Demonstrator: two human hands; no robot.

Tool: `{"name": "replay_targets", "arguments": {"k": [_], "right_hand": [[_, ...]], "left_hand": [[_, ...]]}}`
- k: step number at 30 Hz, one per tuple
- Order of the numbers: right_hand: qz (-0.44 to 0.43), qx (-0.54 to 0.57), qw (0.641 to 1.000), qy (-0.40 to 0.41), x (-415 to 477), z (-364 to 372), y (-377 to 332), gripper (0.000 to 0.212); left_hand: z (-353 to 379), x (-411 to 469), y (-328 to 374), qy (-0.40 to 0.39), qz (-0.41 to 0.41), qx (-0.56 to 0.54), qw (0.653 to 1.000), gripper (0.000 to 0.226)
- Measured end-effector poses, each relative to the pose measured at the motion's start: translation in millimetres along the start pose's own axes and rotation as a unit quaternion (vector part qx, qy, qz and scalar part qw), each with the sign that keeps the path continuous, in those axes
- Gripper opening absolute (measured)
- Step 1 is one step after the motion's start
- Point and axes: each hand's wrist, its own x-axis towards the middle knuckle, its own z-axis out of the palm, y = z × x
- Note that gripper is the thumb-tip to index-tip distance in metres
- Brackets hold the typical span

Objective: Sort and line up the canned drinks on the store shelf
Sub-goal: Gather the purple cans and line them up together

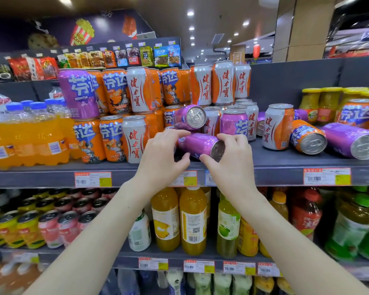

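Note:
A purple can (pixel 200 145) lies on its side at the front of the grey shelf (pixel 285 160). My left hand (pixel 162 156) grips its rear end and my right hand (pixel 230 158) grips its silver front end, fingers curled over the top and thumbs underneath. Just behind, another purple can (pixel 190 117) lies tipped on other cans. Upright orange cans (pixel 113 137), white-and-orange cans (pixel 134 138) and a tall purple can (pixel 79 94) are stacked to the left. On the right stand a white can (pixel 276 126) and fallen orange (pixel 309 138) and purple (pixel 352 140) cans.
Packs of orange soda bottles (pixel 28 137) fill the shelf's left end. Yellow-lidded jars (pixel 320 103) stand at the back right. The shelf below holds juice bottles (pixel 192 218) and small cans (pixel 49 226). Price tags (pixel 93 179) line the shelf edge.

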Motion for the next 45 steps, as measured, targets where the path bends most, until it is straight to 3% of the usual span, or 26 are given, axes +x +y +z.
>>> {"name": "replay_targets", "arguments": {"k": [8, 13, 16, 20, 24, 28, 31, 34, 38, 42, 45], "right_hand": [[0.008, 0.139, 0.988, 0.063, -0.8, 0.3, -10.2, 0.068], [-0.021, 0.167, 0.982, 0.084, 7.3, 7.4, -26.6, 0.066], [-0.053, 0.142, 0.985, 0.08, 8.7, 7.4, -33.6, 0.059], [-0.064, 0.214, 0.974, 0.041, 24.9, -10.8, -33.8, 0.035], [-0.14, 0.048, 0.988, -0.046, 61.7, -24.8, -39.6, 0.058], [-0.204, -0.193, 0.951, -0.13, 89.0, -17.9, -42.6, 0.075], [-0.233, -0.274, 0.92, -0.159, 102.6, -11.2, -41.1, 0.08], [-0.244, -0.294, 0.91, -0.159, 114.1, -8.1, -41.5, 0.073], [-0.221, -0.25, 0.928, -0.164, 125.6, -10.1, -39.0, 0.063], [-0.158, -0.135, 0.959, -0.195, 133.0, -20.2, -41.6, 0.064], [-0.142, -0.047, 0.975, -0.167, 135.4, -21.3, -46.2, 0.049]], "left_hand": [[-0.8, 13.8, 2.7, -0.054, 0.045, -0.056, 0.996, 0.064], [0.1, 19.2, 1.6, -0.033, 0.041, -0.065, 0.996, 0.073], [1.6, 18.2, 2.9, -0.006, 0.043, -0.037, 0.998, 0.073], [-0.7, 13.2, 0.9, 0.031, 0.03, -0.066, 0.997, 0.071], [-3.2, 13.9, -3.3, 0.041, 0.005, -0.099, 0.994, 0.07], [-4.2, 14.7, -7.1, 0.04, -0.012, -0.118, 0.992, 0.07], [-4.8, 15.0, -7.8, 0.039, -0.024, -0.121, 0.992, 0.071], [-5.1, 14.5, -8.0, 0.037, -0.021, -0.125, 0.991, 0.073], [-6.4, 16.0, -8.0, 0.037, -0.025, -0.123, 0.991, 0.072], [-7.7, 16.7, -4.0, 0.038, -0.036, -0.127, 0.991, 0.07], [-8.5, 16.9, 0.4, 0.05, -0.044, -0.127, 0.99, 0.062]]}}
